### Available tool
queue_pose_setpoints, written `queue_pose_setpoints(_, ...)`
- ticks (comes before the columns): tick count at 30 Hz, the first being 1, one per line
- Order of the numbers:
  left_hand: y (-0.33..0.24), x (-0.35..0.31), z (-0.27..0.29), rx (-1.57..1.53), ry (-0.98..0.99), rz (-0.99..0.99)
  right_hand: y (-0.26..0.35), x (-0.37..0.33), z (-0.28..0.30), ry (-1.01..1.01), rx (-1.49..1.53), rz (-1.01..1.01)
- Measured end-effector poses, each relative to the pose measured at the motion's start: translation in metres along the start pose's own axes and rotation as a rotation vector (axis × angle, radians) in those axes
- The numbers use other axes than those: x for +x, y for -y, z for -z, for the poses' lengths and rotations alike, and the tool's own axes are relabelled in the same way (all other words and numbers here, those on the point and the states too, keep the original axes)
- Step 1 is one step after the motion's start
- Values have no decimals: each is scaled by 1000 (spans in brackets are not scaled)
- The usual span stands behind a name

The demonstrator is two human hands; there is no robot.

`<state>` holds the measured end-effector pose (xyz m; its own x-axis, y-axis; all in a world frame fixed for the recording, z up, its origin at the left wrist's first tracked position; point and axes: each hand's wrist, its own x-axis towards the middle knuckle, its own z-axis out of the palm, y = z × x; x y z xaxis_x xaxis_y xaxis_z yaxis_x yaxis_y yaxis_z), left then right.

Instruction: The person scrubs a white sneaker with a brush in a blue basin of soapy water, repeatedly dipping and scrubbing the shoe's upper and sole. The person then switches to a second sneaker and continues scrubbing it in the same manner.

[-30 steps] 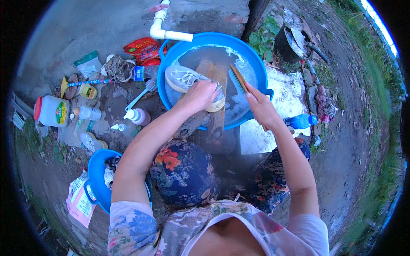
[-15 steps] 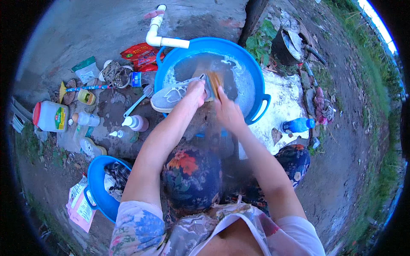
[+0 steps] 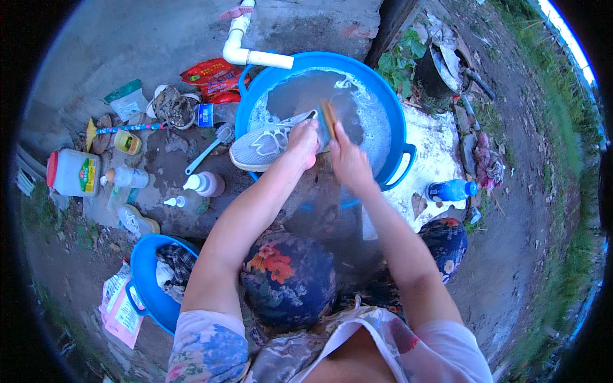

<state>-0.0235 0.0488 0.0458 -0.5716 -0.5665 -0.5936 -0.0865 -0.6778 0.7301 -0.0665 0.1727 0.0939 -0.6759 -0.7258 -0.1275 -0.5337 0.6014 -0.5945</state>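
Note:
My left hand [image 3: 304, 140] is closed around the heel end of a grey sneaker [image 3: 262, 145] with white marks on its side. The sneaker is over the near left rim of a large blue tub [image 3: 400, 115], toe pointing left. In my right hand [image 3: 350, 161] is a wooden brush [image 3: 329, 118], held upright against or close by the shoe's heel; its bristles are hard to make out. Grey, sudsy water [image 3: 300, 96] fills the tub behind both hands.
A white pipe [image 3: 258, 59] reaches over the tub's far left rim. To the left lie a long-handled brush [image 3: 209, 150], a pump bottle [image 3: 205, 184], a second shoe [image 3: 138, 221] and a small blue tub [image 3: 150, 281] with clothes. A blue bottle [image 3: 451, 190] lies right.
The brush has shifted and now stands more upright, less blurred. The sneaker stays in my left hand. The whole view has shifted slightly.

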Motion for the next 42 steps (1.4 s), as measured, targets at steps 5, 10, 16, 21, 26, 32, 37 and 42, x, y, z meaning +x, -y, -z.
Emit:
queue_pose_setpoints(5,-6,-5,7,-117,41,2,5,10,-10,-38,-31,51)
queue_pose_setpoints(10,-4,-14,5,-181,14,-16,6,-34,-3,56,22,-2)
queue_pose_setpoints(16,-12,-16,-1,-211,76,23,2,9,-12,-59,11,58)
queue_pose_setpoints(21,1,-23,7,42,59,-48,-15,-19,-13,-59,70,88)
queue_pose_setpoints(26,-38,-58,2,1340,174,-663,-15,31,12,92,-54,-96)
queue_pose_setpoints(32,-49,-41,20,1723,232,-881,-40,38,4,-12,144,62)
queue_pose_setpoints(37,-32,-35,11,1384,-11,-837,-26,9,7,-66,177,102)
queue_pose_setpoints(42,-4,-23,25,1232,-127,-995,-8,-6,-18,40,-7,49)
